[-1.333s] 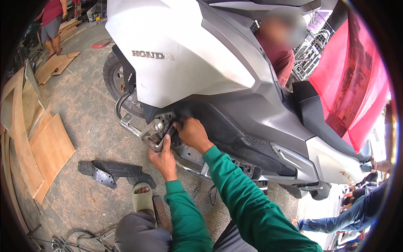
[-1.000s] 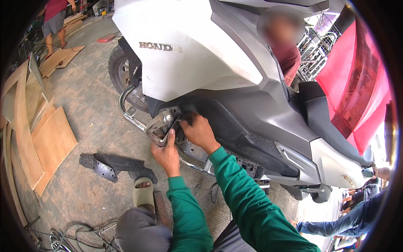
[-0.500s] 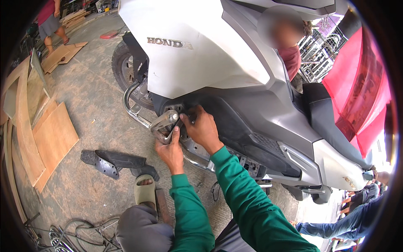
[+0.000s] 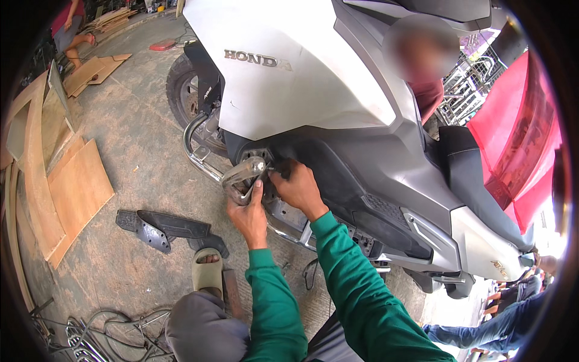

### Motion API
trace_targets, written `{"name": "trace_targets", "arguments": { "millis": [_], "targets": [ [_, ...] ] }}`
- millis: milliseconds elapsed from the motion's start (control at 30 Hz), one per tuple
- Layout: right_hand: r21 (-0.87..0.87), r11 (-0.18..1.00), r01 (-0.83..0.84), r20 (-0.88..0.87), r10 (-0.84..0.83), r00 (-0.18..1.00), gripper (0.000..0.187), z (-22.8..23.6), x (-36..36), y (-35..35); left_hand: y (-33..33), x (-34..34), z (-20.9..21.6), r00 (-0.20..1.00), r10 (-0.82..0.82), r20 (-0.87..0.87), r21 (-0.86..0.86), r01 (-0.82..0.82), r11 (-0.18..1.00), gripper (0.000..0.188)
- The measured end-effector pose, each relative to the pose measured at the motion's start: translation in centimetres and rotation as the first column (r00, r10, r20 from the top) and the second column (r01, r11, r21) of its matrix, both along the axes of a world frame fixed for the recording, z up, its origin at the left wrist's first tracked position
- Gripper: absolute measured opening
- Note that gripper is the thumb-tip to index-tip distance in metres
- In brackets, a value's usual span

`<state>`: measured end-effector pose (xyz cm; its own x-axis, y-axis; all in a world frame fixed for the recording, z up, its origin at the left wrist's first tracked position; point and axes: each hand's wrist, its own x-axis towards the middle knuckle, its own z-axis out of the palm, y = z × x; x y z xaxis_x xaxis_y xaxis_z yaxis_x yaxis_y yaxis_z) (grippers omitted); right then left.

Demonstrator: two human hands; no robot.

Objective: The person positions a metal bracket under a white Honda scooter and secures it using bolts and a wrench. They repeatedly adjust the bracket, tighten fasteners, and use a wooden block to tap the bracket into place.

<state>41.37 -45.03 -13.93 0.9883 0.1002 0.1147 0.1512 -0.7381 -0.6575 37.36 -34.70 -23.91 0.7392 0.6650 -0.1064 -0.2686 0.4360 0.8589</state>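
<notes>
A white and grey scooter (image 4: 301, 78) stands across the view in front of me. Low on its side, a bent metal tube loop (image 4: 246, 175) with a rounded end sits by the footboard. My left hand (image 4: 248, 218) is closed around the loop's lower part, thumb pressed up along it. Just right of the rounded end, my right hand (image 4: 298, 188) is closed with its fingers bent in toward the tube and the dark body panel. What its fingertips pinch is hidden. A chrome guard bar (image 4: 196, 154) curves forward from there toward the front wheel (image 4: 186, 96).
Black plastic footboard trim (image 4: 172, 227) lies on the concrete floor beside my sandalled foot (image 4: 208, 265). Plywood sheets (image 4: 81, 187) lean at the left, and cables (image 4: 114, 335) lie tangled at lower left. Another person (image 4: 425, 90) is behind the scooter; a red umbrella (image 4: 509, 130) stands at right.
The scooter and both hands sit slightly farther right in the picture. My hands stay at the tube loop, with the right fingers a little shifted. A person far at upper left has stepped.
</notes>
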Motion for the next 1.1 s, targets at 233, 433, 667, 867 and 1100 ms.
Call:
{"name": "trace_targets", "arguments": {
  "millis": [233,433,667,867,1100],
  "targets": [
    [-0.161,0.986,-0.043,0.226,0.08,0.971,0.04,-0.3,0.6,0.7,0.0,-0.6,0.5,0.998,-0.059,-0.021,-0.039,0.058,0.998,0.041],
    [0.069,0.998,0.007,0.169,-0.019,0.985,0.042,0.1,-0.6,0.4,0.3,-0.9,1.4,0.994,-0.098,-0.055,-0.054,0.095,0.994,0.043],
    [-0.224,0.974,-0.042,0.004,0.044,0.999,0.036,0.0,0.9,1.0,0.0,-0.7,1.1,0.997,-0.081,-0.012,-0.058,0.08,0.995,0.038],
    [-0.054,0.996,-0.076,0.377,0.091,0.922,0.027,-1.9,-0.3,0.0,0.1,-0.1,0.1,0.999,-0.02,-0.037,0.002,0.02,1.0,0.039],
    [-0.123,0.992,0.008,-0.132,-0.025,0.991,0.027,-0.5,1.3,0.3,-0.1,-0.6,1.6,0.998,-0.044,-0.032,-0.092,0.041,0.995,0.04]
  ]
}}
